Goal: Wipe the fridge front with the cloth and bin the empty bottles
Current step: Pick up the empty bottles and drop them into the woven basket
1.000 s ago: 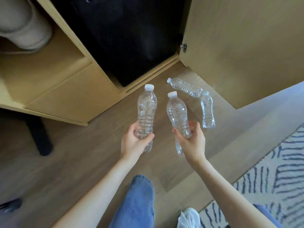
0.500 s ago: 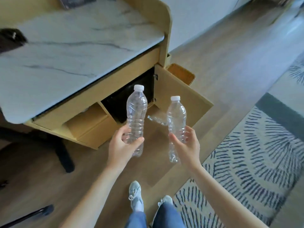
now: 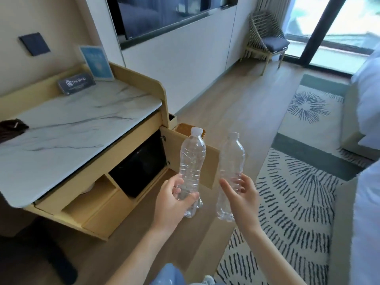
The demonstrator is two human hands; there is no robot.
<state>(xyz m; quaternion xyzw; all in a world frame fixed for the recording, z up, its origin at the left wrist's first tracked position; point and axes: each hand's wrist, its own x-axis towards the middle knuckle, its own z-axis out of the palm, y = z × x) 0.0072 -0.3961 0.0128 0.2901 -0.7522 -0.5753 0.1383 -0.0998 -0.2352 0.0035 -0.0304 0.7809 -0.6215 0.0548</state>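
The left hand is closed around the lower part of a clear, crumpled plastic bottle with a white cap. The fingers and thumb wrap its body, and the bottle stands almost upright. The right hand holds a second clear plastic bottle with a pale cap in the same low place. Its fingers are curled behind the bottle and its thumb lies across the front, so this grip looks looser. The two hands are near each other but do not touch. Both bottles are in the air above the wooden floor, in front of the open light-wood cabinet door.

Both bottles look empty, so I judge them very light. The thin walls are already dented, and I think a hard squeeze would crush them more. The smooth plastic may slip, so the ribbed middle is probably the best place to hold.

Behind the door, the rim of a brown woven basket shows. It may be the bin, but I cannot tell. The black fridge front sits inside the cabinet, under the white marble table. A dark crumpled thing lies at the table's left edge, and I cannot say if it is the cloth.
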